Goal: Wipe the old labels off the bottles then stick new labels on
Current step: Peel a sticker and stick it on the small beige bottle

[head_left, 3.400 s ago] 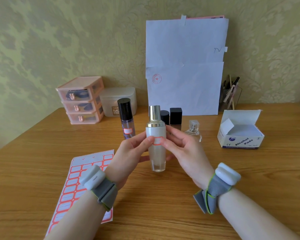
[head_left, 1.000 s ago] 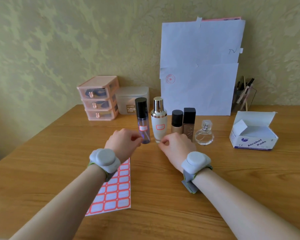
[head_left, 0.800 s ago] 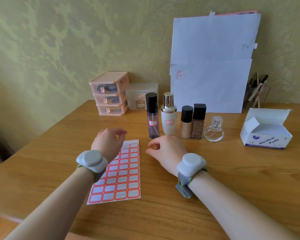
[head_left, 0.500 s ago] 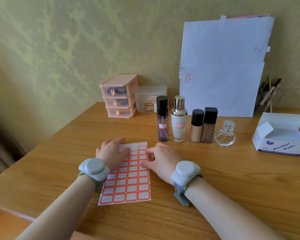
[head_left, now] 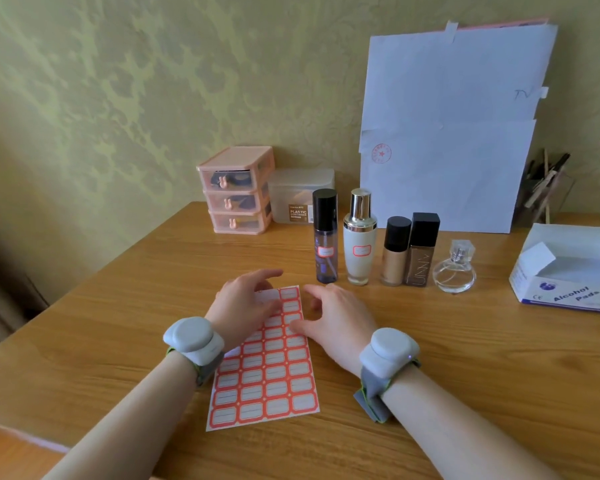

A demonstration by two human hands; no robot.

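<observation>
The left hand (head_left: 243, 306) is resting open on the label sheet (head_left: 271, 372) near the unlabelled foundation bottle (head_left: 395, 261), the right hand (head_left: 338, 322), loose and empty, is touching its edge and should peel slowly.

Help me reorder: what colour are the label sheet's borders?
Orange-red, with white centres, on the label sheet; it shows best in the head view.

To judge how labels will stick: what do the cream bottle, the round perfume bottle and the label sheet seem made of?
Cream bottle: glossy opaque body, glass or plastic, unclear; shiny metallic-looking cap. Round perfume bottle: clear, probably glass, the table shows through. Label sheet: matte paper, flat.
</observation>
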